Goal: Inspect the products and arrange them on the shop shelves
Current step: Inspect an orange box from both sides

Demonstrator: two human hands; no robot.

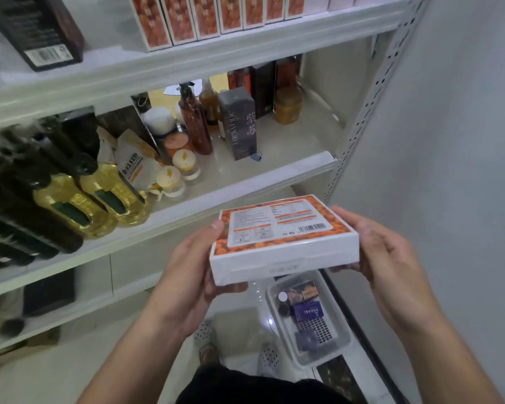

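White card printed with orange fruit makes up the flat product box, held level in the middle of view with its label panel and barcode turned up toward the camera. It touches no shelf. The left hand grips the near left corner, thumb on the top edge and fingers curled beneath. The right hand clasps the right end, fingers wrapped round the side and under. Neither hand is spread; both pinch the box between thumb and fingers.

With the label facing up, this reads as the inspection step for this one item, and shelving it is not yet done. At twelve o'clock a row of matching orange-print boxes stands upright on the top shelf, a likely home for it. The middle shelf is already stocked: yellow oil bottles at nine o'clock, white-lidded jars and a brown pump bottle at eleven, and a grey LuckyFine carton near twelve. Its right part is bare.

At five o'clock, below the box, a clear plastic basket holds several small dark and purple packets, so more stock seems to be waiting; the job looks partway through
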